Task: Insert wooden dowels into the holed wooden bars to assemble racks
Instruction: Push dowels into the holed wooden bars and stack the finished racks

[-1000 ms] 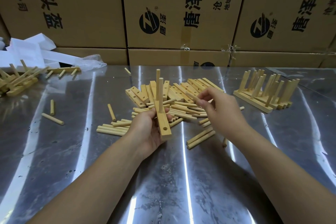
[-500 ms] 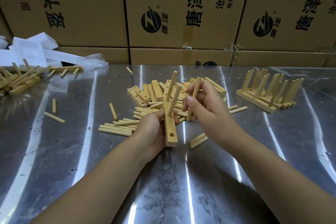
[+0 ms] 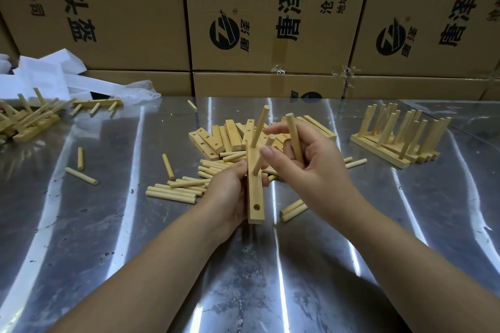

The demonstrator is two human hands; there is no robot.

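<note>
Two dowels [image 3: 259, 127] stand slanted in the bar [image 3: 254, 192], whose near hole [image 3: 256, 207] is open. The left hand [image 3: 230, 192] grips the bar's middle, fingers curled round it. Just right of the bar, the right hand [image 3: 303, 167] clasps a third dowel [image 3: 294, 140], its thumb against the nearer standing one. Loose dowels [image 3: 170, 193] lie left of the bar, racks [image 3: 400, 140] far right of it.

Bar [image 3: 255, 192]: pale wood, held aloft; two seated dowels [image 3: 259, 127] lean outward, near hole empty. Loose dowel [image 3: 294, 138]: held upright alongside. Spare bars [image 3: 208, 140]: heaped behind. Scattered dowels [image 3: 173, 193]: lying flat. Racks [image 3: 378, 151]: assembled, far right.
</note>
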